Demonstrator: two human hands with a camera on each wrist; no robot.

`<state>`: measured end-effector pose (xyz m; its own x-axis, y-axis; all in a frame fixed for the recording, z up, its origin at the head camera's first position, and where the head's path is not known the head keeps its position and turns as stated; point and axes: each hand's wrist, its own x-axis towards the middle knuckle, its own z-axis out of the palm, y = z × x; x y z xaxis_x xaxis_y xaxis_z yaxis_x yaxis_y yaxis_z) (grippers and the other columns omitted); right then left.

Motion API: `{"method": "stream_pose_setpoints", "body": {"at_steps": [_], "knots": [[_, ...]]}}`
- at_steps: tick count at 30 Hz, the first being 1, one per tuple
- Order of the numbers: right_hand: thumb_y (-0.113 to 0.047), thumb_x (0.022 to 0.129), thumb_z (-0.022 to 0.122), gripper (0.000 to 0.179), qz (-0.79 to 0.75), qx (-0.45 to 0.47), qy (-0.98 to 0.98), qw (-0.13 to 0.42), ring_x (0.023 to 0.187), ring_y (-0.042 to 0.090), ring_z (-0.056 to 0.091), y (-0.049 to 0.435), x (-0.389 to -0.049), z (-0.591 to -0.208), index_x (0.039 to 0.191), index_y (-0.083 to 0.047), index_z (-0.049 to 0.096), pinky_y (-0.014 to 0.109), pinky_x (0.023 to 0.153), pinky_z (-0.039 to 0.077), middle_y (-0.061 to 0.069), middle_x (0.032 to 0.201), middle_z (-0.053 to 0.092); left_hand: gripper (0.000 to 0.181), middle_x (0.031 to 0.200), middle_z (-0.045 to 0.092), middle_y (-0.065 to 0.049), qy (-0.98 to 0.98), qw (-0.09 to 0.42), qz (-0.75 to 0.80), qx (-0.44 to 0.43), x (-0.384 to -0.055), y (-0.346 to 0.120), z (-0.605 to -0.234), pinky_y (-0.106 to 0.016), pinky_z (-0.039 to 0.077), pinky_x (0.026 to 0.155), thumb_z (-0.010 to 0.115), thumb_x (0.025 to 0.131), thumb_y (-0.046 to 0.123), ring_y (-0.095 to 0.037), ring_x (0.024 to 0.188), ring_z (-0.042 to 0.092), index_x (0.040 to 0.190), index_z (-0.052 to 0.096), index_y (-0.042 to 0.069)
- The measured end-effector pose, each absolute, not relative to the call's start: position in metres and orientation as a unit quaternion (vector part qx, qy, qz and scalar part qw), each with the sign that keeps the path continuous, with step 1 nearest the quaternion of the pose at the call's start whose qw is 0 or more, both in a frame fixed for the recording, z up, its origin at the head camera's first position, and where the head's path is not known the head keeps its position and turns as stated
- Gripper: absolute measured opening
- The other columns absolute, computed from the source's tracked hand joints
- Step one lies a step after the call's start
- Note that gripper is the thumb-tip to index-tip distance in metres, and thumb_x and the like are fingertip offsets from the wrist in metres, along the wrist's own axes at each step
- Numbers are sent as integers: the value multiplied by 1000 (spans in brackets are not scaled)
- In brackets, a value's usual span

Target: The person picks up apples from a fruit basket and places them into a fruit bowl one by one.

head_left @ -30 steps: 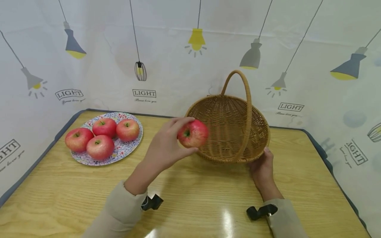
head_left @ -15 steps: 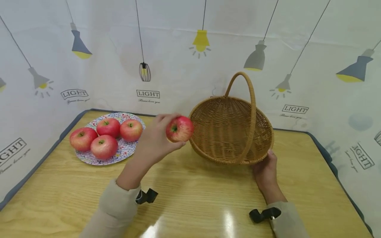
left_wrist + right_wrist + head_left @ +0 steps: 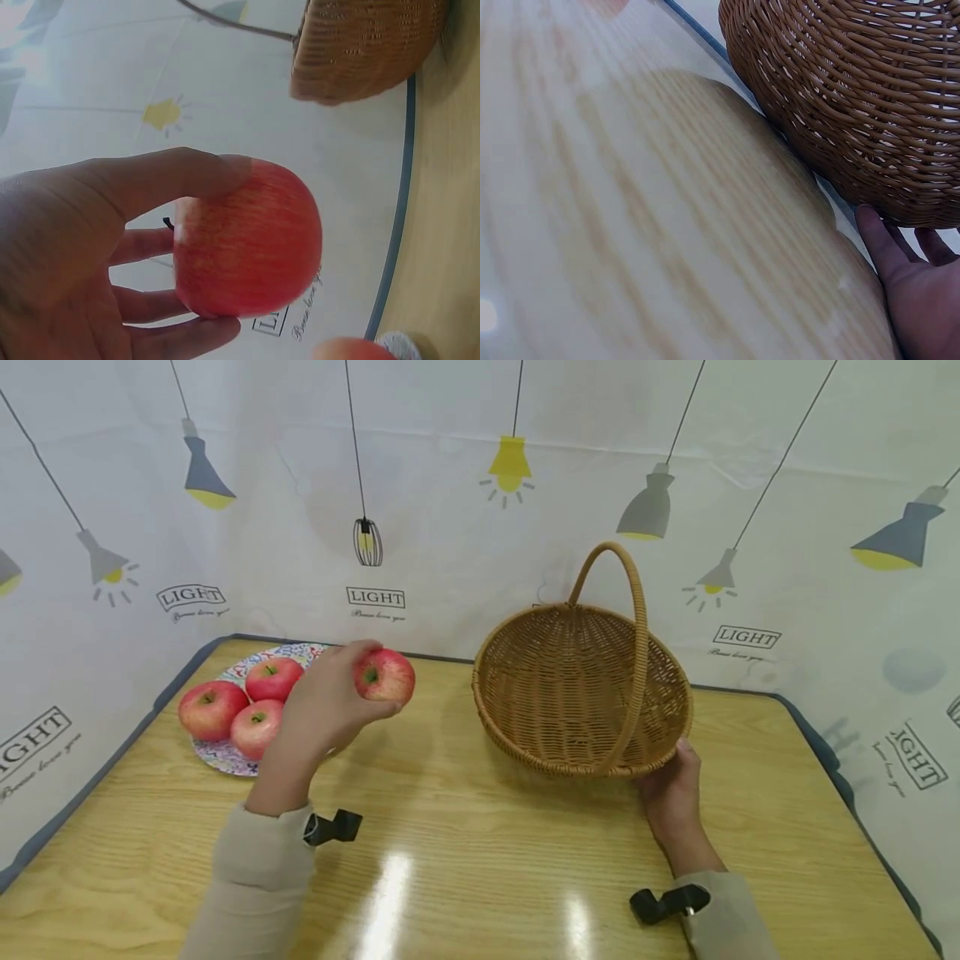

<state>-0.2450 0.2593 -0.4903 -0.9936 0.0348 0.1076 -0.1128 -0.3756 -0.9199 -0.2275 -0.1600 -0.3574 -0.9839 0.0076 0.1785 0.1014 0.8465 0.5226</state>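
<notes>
My left hand (image 3: 322, 702) grips a red apple (image 3: 386, 677) between thumb and fingers, held up beside a patterned plate (image 3: 225, 757). In the left wrist view the thumb presses one side of the apple (image 3: 255, 232) and the fingertips the other. Three red apples show on the plate, one of them the front apple (image 3: 257, 728); the hand covers the plate's right part. A brown wicker basket (image 3: 570, 693) leans its open mouth toward me, with no fruit visible inside. At its lower right, my right hand (image 3: 671, 797) holds the rim, thumb in front and fingers under it.
All this is on a light wooden table (image 3: 480, 860) with a dark edge. The basket's arched handle (image 3: 639, 635) rises above its mouth. Behind stands a white sheet (image 3: 435, 527) printed with lamps. Each wrist wears a small black camera mount (image 3: 333, 827).
My left hand has carried the apple leftward, away from the basket and toward the plate, now hiding an apple there. My right hand keeps its hold on the basket; the head view has shifted slightly.
</notes>
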Motion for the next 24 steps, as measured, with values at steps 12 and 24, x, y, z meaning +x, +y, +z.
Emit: {"method": "stream_pose_setpoints", "body": {"at_steps": [12, 24], "knots": [[-56, 98, 27, 72, 829, 37, -556, 38, 145, 16, 30, 260, -245, -488, 163, -28, 13, 31, 109, 36, 3, 163, 22, 77, 127, 65, -17, -960, 16, -278, 25, -228, -190, -362, -55, 52, 94, 73, 78, 29, -35, 108, 60, 147, 46, 10], [-56, 98, 26, 72, 827, 24, -560, 43, 140, 13, 34, 259, -244, -489, 163, -27, 14, 28, 105, 40, 4, 162, 24, 78, 123, 67, -17, -967, -21, -251, 37, -230, -198, -370, -50, 53, 89, 75, 75, 26, -32, 102, 60, 145, 47, 10]]}}
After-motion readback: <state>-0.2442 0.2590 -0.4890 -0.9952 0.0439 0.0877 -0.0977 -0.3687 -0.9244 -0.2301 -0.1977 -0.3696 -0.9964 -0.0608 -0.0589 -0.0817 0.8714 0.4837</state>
